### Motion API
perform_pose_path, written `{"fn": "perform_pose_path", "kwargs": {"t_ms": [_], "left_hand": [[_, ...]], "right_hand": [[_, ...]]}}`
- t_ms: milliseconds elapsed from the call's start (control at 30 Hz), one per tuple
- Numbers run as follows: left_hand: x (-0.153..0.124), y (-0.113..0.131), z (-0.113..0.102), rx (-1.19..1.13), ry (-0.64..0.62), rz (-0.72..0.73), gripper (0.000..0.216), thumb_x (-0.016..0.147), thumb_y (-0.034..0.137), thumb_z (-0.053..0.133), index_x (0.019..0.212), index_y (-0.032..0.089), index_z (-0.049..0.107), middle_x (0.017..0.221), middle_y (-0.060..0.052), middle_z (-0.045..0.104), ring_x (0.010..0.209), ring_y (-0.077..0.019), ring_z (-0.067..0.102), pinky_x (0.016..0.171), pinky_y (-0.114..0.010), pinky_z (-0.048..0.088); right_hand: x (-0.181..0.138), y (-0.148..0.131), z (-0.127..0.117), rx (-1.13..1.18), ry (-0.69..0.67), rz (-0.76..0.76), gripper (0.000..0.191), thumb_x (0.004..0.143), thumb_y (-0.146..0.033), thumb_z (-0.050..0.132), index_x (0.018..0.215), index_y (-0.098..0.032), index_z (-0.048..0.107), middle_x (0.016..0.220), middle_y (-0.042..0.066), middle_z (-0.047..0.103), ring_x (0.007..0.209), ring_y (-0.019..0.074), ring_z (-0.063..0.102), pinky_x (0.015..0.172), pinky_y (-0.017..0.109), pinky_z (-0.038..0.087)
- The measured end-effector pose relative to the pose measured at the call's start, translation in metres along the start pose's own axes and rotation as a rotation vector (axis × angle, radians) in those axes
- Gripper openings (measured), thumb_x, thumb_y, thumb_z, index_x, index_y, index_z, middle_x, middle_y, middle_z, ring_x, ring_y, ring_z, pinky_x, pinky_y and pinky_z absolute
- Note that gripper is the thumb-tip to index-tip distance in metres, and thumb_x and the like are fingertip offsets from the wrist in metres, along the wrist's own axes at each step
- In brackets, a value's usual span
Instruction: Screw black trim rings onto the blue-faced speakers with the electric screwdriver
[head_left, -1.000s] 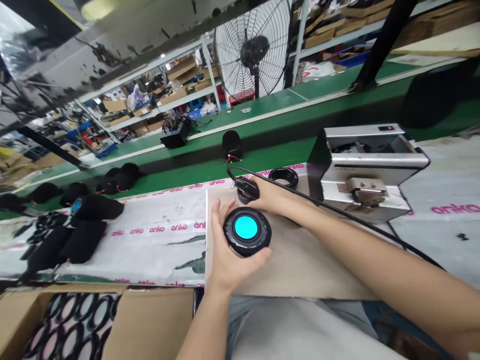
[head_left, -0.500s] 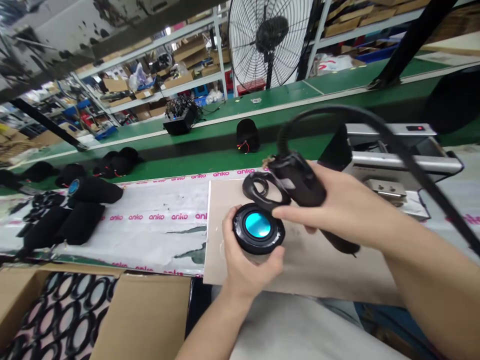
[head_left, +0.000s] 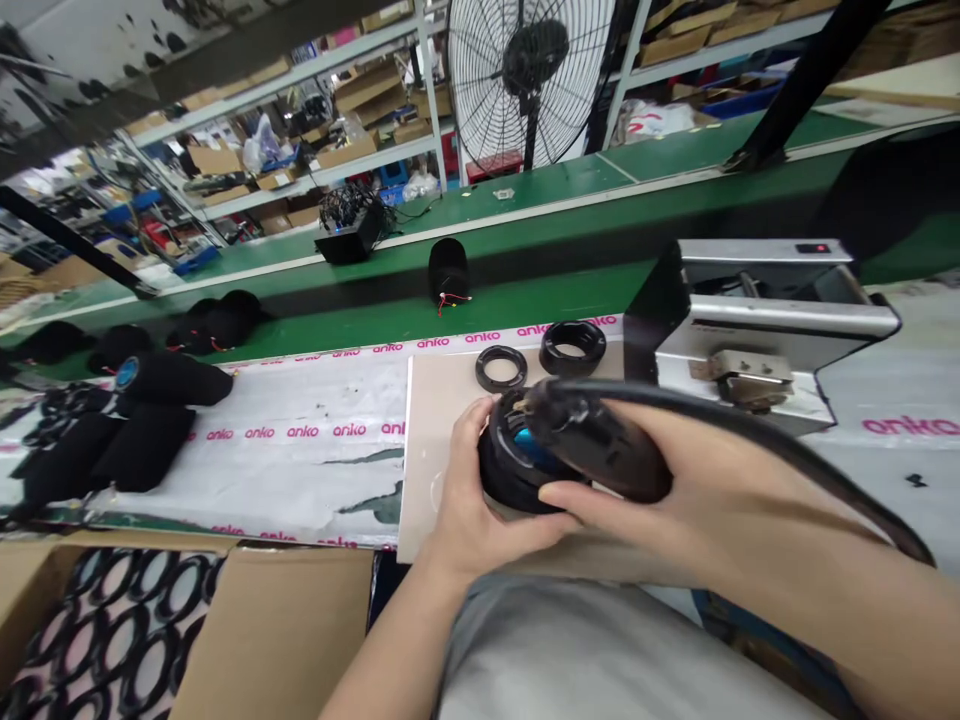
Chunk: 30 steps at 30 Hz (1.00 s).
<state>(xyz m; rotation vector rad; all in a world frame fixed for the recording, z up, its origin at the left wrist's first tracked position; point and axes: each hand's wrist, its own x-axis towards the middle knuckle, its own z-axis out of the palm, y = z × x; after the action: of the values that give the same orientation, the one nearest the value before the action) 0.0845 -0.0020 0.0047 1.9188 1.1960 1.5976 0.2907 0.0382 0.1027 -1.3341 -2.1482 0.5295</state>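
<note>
My left hand (head_left: 472, 510) is wrapped round a round black speaker (head_left: 499, 465) with a shiny blue centre, low over the tan board (head_left: 420, 500). Gripped in my right hand (head_left: 690, 490) is a black hand tool (head_left: 619, 455) with a thick black cable (head_left: 780, 425); its exact kind does not show. The tool lies across the speaker and hides much of its face. My right thumb touches the speaker's near rim. A black ring appears to sit on the speaker, partly hidden. Beyond it on the board are a thin black ring (head_left: 481, 372) and a thicker one (head_left: 547, 357).
A silver machine (head_left: 795, 312) with a red light stands at right. Black fabric-covered cylinders (head_left: 146, 450) lie at left. An open carton (head_left: 277, 630) of black rings is at lower left. One black piece with wires (head_left: 448, 268) sits on the green bench, before a fan (head_left: 529, 75).
My right hand has come down and towards me, bringing the tool over the speaker. The black ring by its fingers has moved onto the speaker. The two rings on the board now show separately.
</note>
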Motion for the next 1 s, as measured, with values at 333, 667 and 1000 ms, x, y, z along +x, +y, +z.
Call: {"fn": "perform_pose_path", "kwargs": {"t_ms": [333, 667, 1000], "left_hand": [[0.008, 0.013, -0.002, -0.009, 0.052, 0.011, 0.121, 0.088, 0.047, 0.088, 0.179, 0.031, 0.009, 0.158, -0.018, 0.056, 0.145, -0.038, 0.065, 0.124, -0.057, 0.054], [0.006, 0.016, 0.005, 0.008, 0.144, -0.155, 0.147, 0.063, 0.055, 0.108, 0.175, 0.047, 0.013, 0.161, -0.013, 0.052, 0.144, -0.0384, 0.065, 0.121, -0.056, 0.054], [0.005, 0.038, 0.009, 0.079, 0.266, -0.464, 0.123, 0.065, 0.044, 0.106, 0.167, 0.035, 0.038, 0.158, -0.013, 0.06, 0.145, -0.0369, 0.066, 0.123, -0.051, 0.053]], "right_hand": [[0.037, 0.005, -0.031, 0.294, -0.358, 0.004, 0.08, 0.061, -0.061, 0.098, 0.134, -0.037, 0.077, 0.115, -0.001, 0.08, 0.101, 0.0283, 0.078, 0.075, 0.032, 0.067], [0.063, 0.007, -0.019, 0.411, -0.508, -0.092, 0.069, 0.074, -0.05, 0.091, 0.137, -0.027, 0.073, 0.115, 0.002, 0.077, 0.111, 0.0279, 0.073, 0.106, 0.039, 0.064], [0.077, 0.02, -0.035, 0.503, -0.49, -0.177, 0.081, 0.073, -0.053, 0.095, 0.144, -0.023, 0.07, 0.126, 0.003, 0.076, 0.132, 0.0265, 0.07, 0.122, 0.038, 0.057]]}}
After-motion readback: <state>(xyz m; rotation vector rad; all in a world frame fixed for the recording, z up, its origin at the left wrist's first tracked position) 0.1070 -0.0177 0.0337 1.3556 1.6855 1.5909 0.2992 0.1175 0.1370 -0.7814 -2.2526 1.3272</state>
